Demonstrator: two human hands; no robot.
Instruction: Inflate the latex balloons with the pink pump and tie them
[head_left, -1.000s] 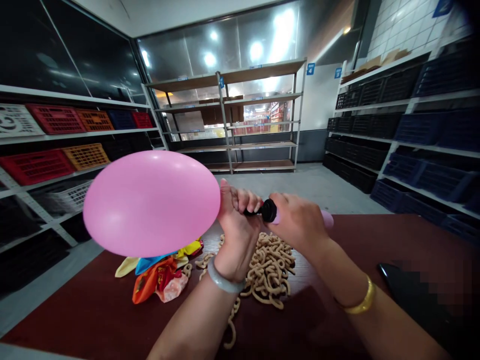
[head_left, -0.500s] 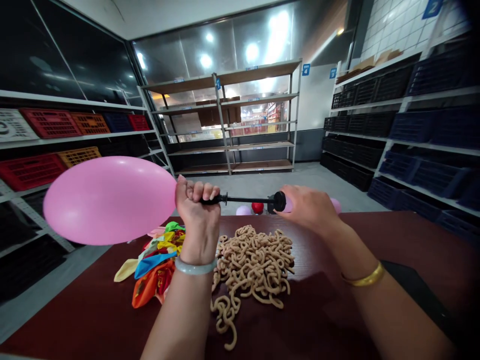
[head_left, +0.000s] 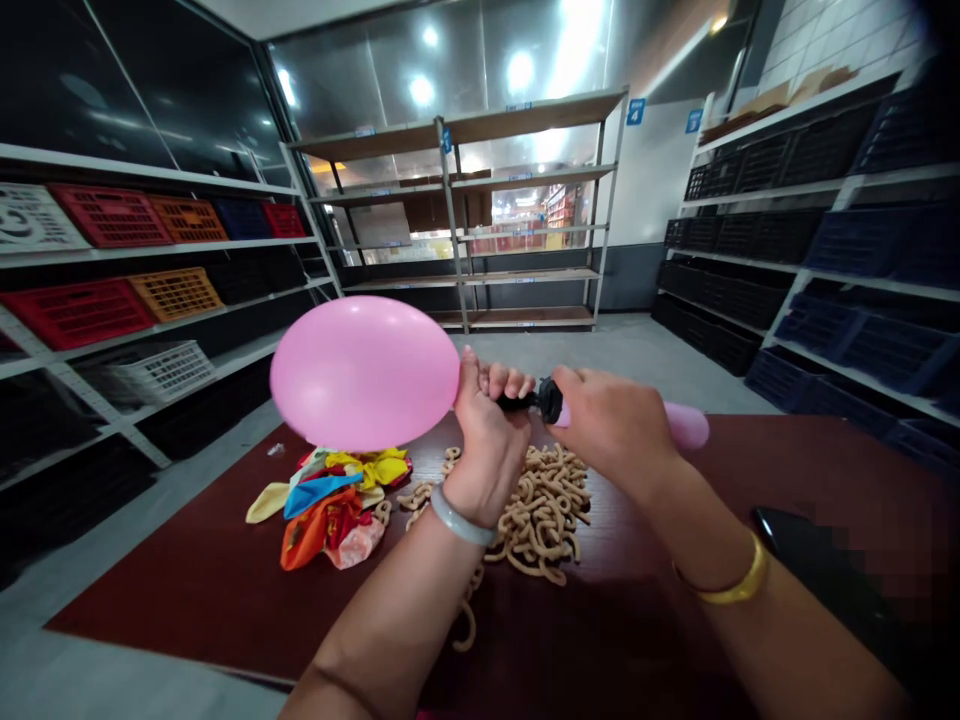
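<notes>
A pink inflated balloon [head_left: 365,372] sits on the nozzle of a hand pump. My left hand [head_left: 491,440] is closed round the balloon's neck and the black nozzle end. My right hand [head_left: 611,425] is wrapped round the pump's pink barrel [head_left: 686,425], just behind its black collar [head_left: 550,399]. The two hands are almost touching, so the pump's rod is pushed in. Both are held above a dark red table [head_left: 187,580].
On the table lie a heap of flat coloured balloons [head_left: 330,500] and a pile of beige loops [head_left: 540,510]. A black flat object [head_left: 817,570] lies at the right. Shelves with coloured crates [head_left: 112,260] and dark crates [head_left: 825,250] line the room.
Half a second ago the pump rod was drawn out with the hands apart; now the hands have come together and the rod is pushed in. The view has shifted a little.
</notes>
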